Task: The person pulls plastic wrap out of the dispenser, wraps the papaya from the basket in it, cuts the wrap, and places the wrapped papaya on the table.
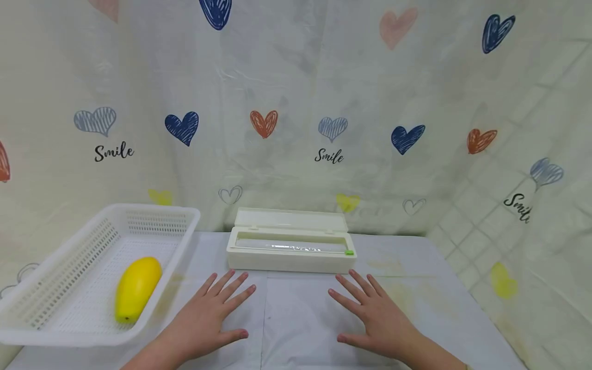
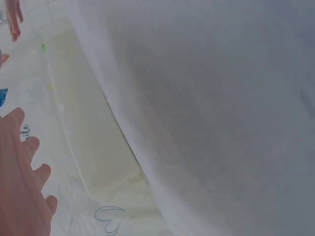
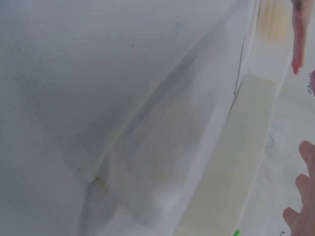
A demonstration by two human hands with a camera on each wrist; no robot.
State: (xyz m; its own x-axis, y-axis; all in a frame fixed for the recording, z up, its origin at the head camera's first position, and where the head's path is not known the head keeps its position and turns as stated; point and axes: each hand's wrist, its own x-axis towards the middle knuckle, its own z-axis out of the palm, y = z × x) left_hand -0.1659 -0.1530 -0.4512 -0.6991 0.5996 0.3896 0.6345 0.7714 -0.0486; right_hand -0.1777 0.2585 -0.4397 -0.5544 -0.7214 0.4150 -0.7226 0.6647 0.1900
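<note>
Both hands are held over the white-covered table with fingers spread and nothing in them. The left hand is between the basket and the middle of the table. My right hand mirrors it on the other side. Just beyond the fingertips sits a long cream cling film dispenser, its lid raised at the back. A roll of clear film shows inside, and a small green slider is at its right end. In the left wrist view the dispenser lies beyond the left hand.
A white plastic basket stands at the left with a yellow, mango-like fruit in it. A curtain printed with hearts and "Smile" hangs behind the table and along its right side.
</note>
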